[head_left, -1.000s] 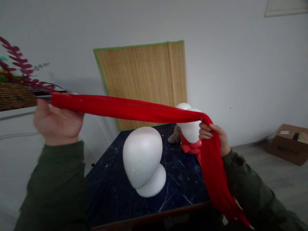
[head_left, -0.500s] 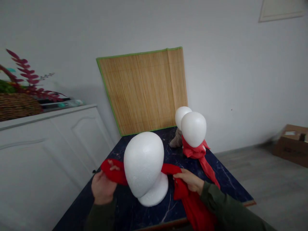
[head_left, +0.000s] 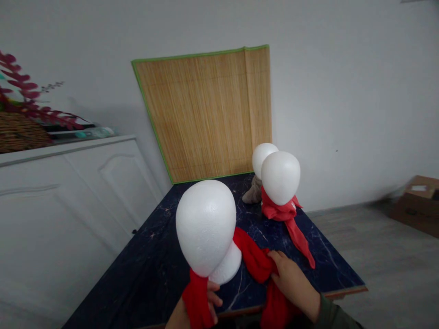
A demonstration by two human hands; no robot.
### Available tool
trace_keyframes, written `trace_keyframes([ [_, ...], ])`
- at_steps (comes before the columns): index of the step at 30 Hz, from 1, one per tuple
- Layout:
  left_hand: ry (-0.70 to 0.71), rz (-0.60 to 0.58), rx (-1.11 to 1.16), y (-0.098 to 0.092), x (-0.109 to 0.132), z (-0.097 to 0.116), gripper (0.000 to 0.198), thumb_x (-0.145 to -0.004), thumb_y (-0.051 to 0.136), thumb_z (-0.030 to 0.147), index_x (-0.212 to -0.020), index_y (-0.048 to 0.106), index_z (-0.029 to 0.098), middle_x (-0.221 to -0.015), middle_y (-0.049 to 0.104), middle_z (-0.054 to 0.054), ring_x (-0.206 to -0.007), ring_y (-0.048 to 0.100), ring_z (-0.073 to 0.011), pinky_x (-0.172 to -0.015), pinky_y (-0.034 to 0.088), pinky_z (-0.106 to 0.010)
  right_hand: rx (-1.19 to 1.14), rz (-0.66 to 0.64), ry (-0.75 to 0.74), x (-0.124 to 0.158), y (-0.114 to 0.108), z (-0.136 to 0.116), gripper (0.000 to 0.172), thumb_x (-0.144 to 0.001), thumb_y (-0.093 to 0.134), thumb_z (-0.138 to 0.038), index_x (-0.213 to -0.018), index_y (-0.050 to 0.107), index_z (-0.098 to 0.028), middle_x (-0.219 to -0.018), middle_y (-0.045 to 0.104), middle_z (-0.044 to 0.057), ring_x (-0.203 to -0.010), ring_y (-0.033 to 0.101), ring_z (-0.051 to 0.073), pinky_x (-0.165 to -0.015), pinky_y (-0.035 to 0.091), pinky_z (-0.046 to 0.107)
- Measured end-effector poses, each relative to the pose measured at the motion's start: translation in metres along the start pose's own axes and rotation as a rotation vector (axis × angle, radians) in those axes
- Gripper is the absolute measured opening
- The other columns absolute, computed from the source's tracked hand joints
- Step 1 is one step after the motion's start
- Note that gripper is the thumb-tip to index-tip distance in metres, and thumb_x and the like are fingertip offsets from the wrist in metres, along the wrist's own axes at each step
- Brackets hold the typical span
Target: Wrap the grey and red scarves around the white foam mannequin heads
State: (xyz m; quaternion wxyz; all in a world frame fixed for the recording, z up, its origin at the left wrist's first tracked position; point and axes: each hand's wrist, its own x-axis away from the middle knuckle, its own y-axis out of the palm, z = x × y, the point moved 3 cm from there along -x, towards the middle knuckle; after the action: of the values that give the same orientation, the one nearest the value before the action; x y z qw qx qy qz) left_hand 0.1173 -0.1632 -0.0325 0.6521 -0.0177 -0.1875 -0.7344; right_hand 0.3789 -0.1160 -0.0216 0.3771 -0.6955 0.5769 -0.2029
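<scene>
A white foam mannequin head [head_left: 206,224] stands on the dark blue marbled table in front of me. The red scarf [head_left: 249,251] passes behind its neck, and one end comes forward under the chin on the left. My left hand [head_left: 213,299] is low at the table's front edge, its fingers curled around that end, partly covered by the fabric. To the right of the neck, my right hand [head_left: 293,281] grips the other side of the scarf, whose tail hangs down over the front edge.
Two more foam heads stand at the back right: one [head_left: 280,178] wears a coral-red scarf [head_left: 291,224], the other [head_left: 262,157] a grey-brown one [head_left: 254,191]. A bamboo mat [head_left: 206,119] leans on the wall. White cabinets [head_left: 85,192] flank the left; a cardboard box [head_left: 416,201] lies right.
My left hand has brought its scarf end from beside the head around to the front, below the chin. My right hand has moved slightly right and down, still holding the scarf.
</scene>
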Motion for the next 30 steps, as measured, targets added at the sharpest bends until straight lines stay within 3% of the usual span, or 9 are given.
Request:
trace_keyframes([
  [3,-0.149,-0.093,-0.104,0.016,-0.017,-0.017,0.045,-0.046,0.070,0.058,-0.067,0.067,0.018,-0.067,0.067,-0.012,-0.065,0.064,-0.0297,-0.064,0.048,-0.046,-0.311,-0.079,-0.041,-0.006,0.007,-0.019,0.028,-0.065,0.045,-0.006,-0.088,0.057,-0.017,-0.085,0.062,0.005,-0.082,0.058,0.020,-0.076,0.043,0.030],
  [5,-0.032,0.008,-0.160,0.028,-0.024,-0.022,0.045,-0.063,0.058,0.060,-0.083,0.066,0.021,-0.081,0.067,-0.011,-0.078,0.062,-0.0266,-0.071,0.048,-0.044,-0.575,-0.156,-0.074,-0.006,0.015,-0.040,0.023,-0.068,0.051,-0.012,-0.090,0.057,-0.018,-0.087,0.063,0.003,-0.083,0.058,0.020,-0.076,0.044,0.030],
  [9,0.173,0.143,-0.237,0.043,-0.020,-0.022,0.027,-0.083,0.049,0.038,-0.107,0.053,0.027,-0.111,0.055,-0.006,-0.098,0.053,-0.0184,-0.079,0.047,-0.036,-1.026,-0.408,-0.188,0.003,0.026,-0.079,0.033,-0.074,0.055,-0.026,-0.106,0.052,-0.019,-0.093,0.062,0.003,-0.086,0.058,0.020,-0.077,0.045,0.032],
  [11,0.196,0.158,-0.255,0.043,-0.014,-0.020,0.024,-0.084,0.047,0.033,-0.107,0.053,0.026,-0.116,0.051,-0.006,-0.100,0.051,-0.0177,-0.082,0.046,-0.035,-0.972,-0.414,-0.241,0.008,0.023,-0.087,0.035,-0.074,0.055,-0.031,-0.106,0.052,-0.019,-0.094,0.060,0.004,-0.087,0.057,0.020,-0.078,0.045,0.032],
  [16,0.254,0.173,-0.318,0.049,-0.010,-0.015,0.039,-0.070,0.060,0.043,-0.105,0.059,0.027,-0.115,0.057,-0.007,-0.112,0.046,-0.0253,-0.095,0.039,-0.038,-0.420,-0.122,-0.237,0.015,0.013,-0.082,0.073,-0.046,0.078,-0.035,-0.111,0.049,-0.017,-0.107,0.054,0.009,-0.096,0.051,0.025,-0.085,0.040,0.034],
  [21,0.365,0.258,-0.462,0.061,-0.011,-0.003,0.038,-0.060,0.064,0.034,-0.096,0.065,0.022,-0.110,0.061,-0.006,-0.116,0.044,-0.0280,-0.103,0.028,-0.039,-0.231,-0.146,-0.223,0.006,0.022,-0.069,0.049,-0.070,0.050,-0.017,-0.119,0.042,-0.021,-0.086,0.063,0.003,-0.077,0.060,0.019,-0.067,0.042,0.027],
  [24,0.288,0.264,-0.330,0.045,0.001,-0.002,0.042,-0.059,0.064,0.027,-0.100,0.062,0.016,-0.100,0.065,-0.008,-0.101,0.056,-0.0287,-0.094,0.039,-0.041,-0.097,-0.051,-0.168,-0.010,0.017,-0.050,0.043,-0.070,0.044,-0.012,-0.111,0.047,-0.020,-0.077,0.063,0.002,-0.070,0.060,0.018,-0.062,0.041,0.026],
  [27,0.208,0.391,-0.019,0.005,0.016,-0.001,0.061,-0.056,0.068,0.028,-0.113,0.051,0.017,-0.099,0.065,-0.008,-0.091,0.061,-0.0282,-0.082,0.048,-0.041,-0.066,0.116,-0.104,-0.032,0.005,-0.029,0.038,-0.070,0.044,-0.014,-0.107,0.050,-0.017,-0.079,0.061,0.004,-0.072,0.059,0.019,-0.068,0.043,0.029],
  [30,0.261,0.535,0.019,-0.037,0.023,0.005,0.068,-0.054,0.071,0.033,-0.117,0.047,0.021,-0.111,0.060,-0.008,-0.100,0.057,-0.0288,-0.088,0.045,-0.040,-0.127,0.192,-0.061,-0.053,0.002,-0.016,0.042,-0.072,0.044,-0.014,-0.113,0.049,-0.014,-0.085,0.062,0.007,-0.078,0.058,0.019,-0.076,0.044,0.032],
])
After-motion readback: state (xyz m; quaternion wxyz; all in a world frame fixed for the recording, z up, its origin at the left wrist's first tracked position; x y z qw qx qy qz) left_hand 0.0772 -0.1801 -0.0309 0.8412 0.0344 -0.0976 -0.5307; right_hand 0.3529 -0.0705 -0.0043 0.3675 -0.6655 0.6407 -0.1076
